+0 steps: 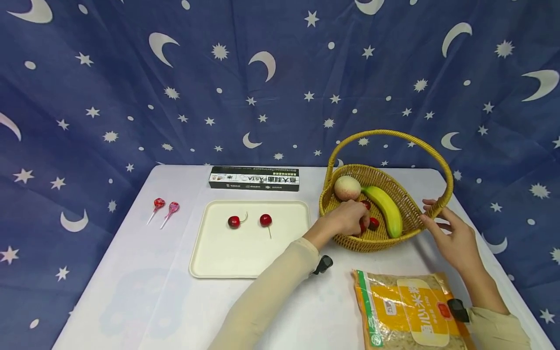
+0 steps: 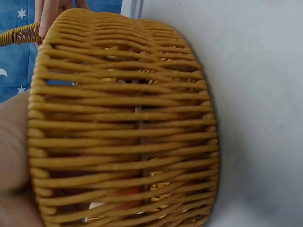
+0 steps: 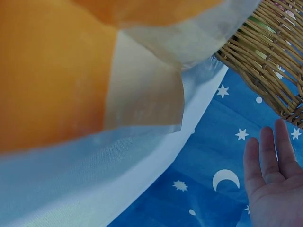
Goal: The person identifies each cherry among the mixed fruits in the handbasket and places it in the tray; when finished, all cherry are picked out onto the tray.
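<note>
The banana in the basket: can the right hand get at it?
Probably yes: the banana lies uncovered in the basket, near the right hand, though that hand seems to hold the handle.

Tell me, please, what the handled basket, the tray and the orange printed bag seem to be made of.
Handled basket: probably wicker or a plastic imitation, with slight sheen; interlaced strands show.
Tray: perhaps plastic, or glazed ceramic; its cream surface looks smooth and uniform.
Orange printed bag: most likely glossy plastic film, since it creases and has see-through parts.
</note>
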`<action>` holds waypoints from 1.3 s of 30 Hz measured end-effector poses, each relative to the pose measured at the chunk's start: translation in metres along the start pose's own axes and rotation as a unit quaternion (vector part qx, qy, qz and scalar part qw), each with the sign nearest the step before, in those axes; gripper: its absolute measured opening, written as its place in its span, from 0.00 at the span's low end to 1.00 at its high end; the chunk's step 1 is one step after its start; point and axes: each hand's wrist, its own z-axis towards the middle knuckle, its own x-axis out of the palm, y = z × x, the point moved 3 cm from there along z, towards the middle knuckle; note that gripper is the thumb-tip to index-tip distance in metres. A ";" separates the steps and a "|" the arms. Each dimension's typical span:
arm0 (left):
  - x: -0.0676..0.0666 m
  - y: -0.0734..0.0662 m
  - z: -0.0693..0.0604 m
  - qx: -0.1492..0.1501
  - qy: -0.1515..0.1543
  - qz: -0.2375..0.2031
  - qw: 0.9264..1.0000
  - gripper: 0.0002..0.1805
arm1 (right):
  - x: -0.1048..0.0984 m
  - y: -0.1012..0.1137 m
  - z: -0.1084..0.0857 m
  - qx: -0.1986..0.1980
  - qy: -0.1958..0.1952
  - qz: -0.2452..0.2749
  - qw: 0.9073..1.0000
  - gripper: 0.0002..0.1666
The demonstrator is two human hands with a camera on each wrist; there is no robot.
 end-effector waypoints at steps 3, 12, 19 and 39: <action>-0.004 0.000 -0.002 0.020 -0.019 0.007 1.000 0.14 | 0.000 0.000 0.001 0.005 0.004 -0.009 1.000 0.25; -0.016 -0.002 -0.010 0.059 -0.121 -0.020 0.991 0.13 | -0.001 -0.002 0.001 0.005 0.003 -0.011 1.000 0.26; -0.020 -0.003 -0.020 0.071 -0.188 -0.055 0.978 0.15 | 0.000 -0.002 0.000 0.004 0.001 -0.003 1.000 0.25; -0.028 0.004 -0.046 0.095 -0.284 -0.114 0.947 0.15 | 0.000 -0.003 0.001 0.008 0.006 -0.007 1.000 0.25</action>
